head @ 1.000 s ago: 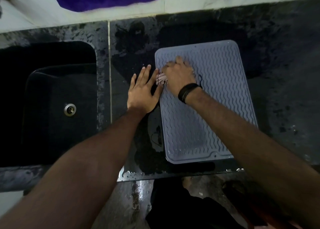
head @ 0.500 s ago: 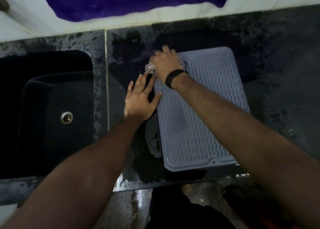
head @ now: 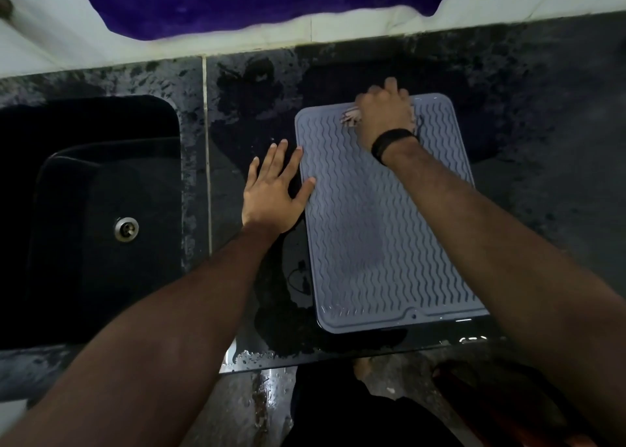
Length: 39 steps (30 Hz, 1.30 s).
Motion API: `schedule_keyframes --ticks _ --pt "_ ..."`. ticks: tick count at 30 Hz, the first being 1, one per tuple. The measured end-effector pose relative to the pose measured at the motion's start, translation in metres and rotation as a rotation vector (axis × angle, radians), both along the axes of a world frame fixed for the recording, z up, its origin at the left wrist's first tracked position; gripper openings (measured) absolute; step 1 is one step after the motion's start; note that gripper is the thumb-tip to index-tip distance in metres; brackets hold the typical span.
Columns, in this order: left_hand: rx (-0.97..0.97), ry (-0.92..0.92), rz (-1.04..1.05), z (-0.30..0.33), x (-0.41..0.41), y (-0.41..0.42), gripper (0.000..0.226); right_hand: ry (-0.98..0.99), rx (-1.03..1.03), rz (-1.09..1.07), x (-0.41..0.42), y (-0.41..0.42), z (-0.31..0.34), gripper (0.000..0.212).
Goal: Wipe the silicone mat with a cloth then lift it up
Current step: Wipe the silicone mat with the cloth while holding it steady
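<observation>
The grey mat [head: 382,229] lies flat on the dark, wet surface [head: 542,148], its near edge close to the surface's front lip. The right hand [head: 384,114] sits at the mat's far edge, fingers curled over a bunched cloth [head: 350,118]; only a pale scrap of the cloth shows to the left of the knuckles, the rest is hidden under the hand. The fingertips reach past the mat's far rim and blur into the dark surface. A black band [head: 389,143] circles that wrist. The left hand [head: 274,189] lies flat, fingers straight and spread apart, the thumb and forefinger tips on the mat's left rim, the palm on the surface beside it. Left of those fingers a black sink [head: 101,209] with a metal drain [head: 126,228] is cut off by the frame.
</observation>
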<state>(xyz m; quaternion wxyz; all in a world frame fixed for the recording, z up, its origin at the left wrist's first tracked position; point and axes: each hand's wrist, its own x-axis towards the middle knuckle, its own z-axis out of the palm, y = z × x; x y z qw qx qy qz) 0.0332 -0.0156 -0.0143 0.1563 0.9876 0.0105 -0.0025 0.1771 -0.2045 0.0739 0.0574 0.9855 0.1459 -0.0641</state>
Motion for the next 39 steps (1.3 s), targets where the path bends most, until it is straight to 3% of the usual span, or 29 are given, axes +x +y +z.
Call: schedule_keyframes --ticks 6,13,24,32,39 --pt "0.023 0.025 0.002 0.001 0.002 0.0 0.071 -0.019 0.021 0.13 -0.022 0.059 -0.002 0.038" --pt "0.029 0.045 -0.018 0.002 0.002 0.001 0.065 0.02 0.076 0.109 -0.025 0.041 -0.014 0.051" --pt "0.052 0.027 -0.018 0.001 0.003 0.002 0.068 0.072 0.086 0.192 -0.095 0.018 0.005 0.033" --pt "0.039 0.037 0.002 0.001 0.003 0.0 0.068 0.0 0.208 0.128 -0.032 0.054 0.011 0.04" --pt "0.033 0.012 0.007 0.001 0.003 -0.001 0.067 0.004 0.132 0.186 -0.026 0.064 -0.003 0.034"
